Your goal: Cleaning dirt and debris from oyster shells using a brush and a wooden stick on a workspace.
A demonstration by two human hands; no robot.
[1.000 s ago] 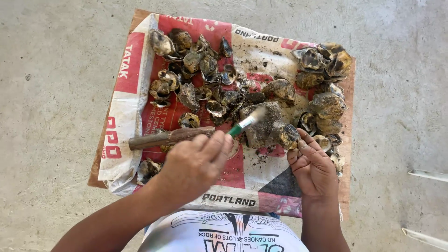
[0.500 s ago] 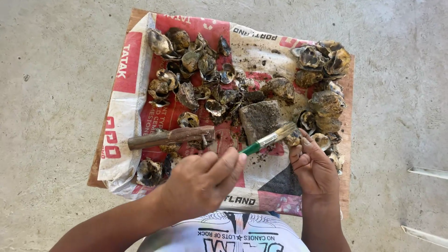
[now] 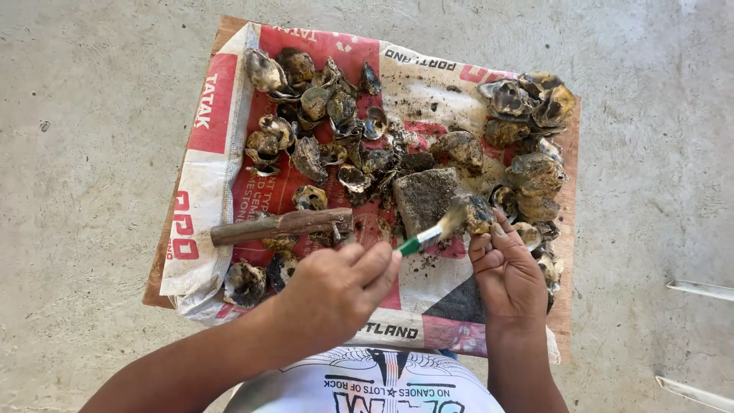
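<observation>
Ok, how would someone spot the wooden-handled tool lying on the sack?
Find the printed sack spread on the concrete floor. Along its near left part, just beyond the left hand, lies the wooden-handled tool. Among rounded muddy shells, it alone is long, straight and brown.

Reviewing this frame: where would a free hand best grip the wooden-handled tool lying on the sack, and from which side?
Probably by the bare wooden handle, around its middle, coming down from above on the person's left. The tool lies flat and nearly level on the sack; that stretch is free of shells, while its other end is crowded by shells and sits just beyond the left hand, which holds a green-handled brush.
</observation>
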